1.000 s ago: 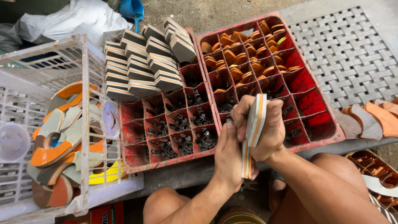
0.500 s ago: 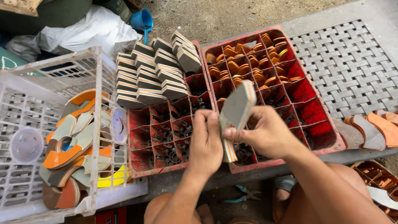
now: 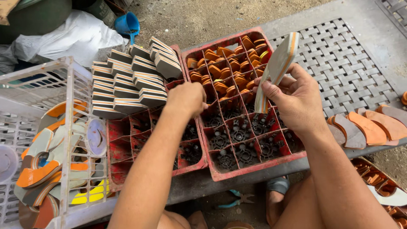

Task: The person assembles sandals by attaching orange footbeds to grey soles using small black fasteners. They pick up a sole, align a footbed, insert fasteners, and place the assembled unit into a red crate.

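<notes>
Head view, right hand (image 3: pixel 296 99) grip clamped on raised layered foam slab (image 3: pixel 277 63), left hand (image 3: pixel 186 98) fisted over red crates (image 3: pixel 254 163)

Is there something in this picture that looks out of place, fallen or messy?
A pair of pliers lies on the ground under the bench edge, near the person's foot, apart from the other things. In the white crate, the cut scraps sit in a loose jumble, unlike the neatly stacked blocks. Nothing looks spilled or broken.

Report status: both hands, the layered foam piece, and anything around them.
Right hand gripping flat grey-and-orange layered foam piece, upright. Left hand closed over red divided plastic crate. Nothing between them.
</notes>
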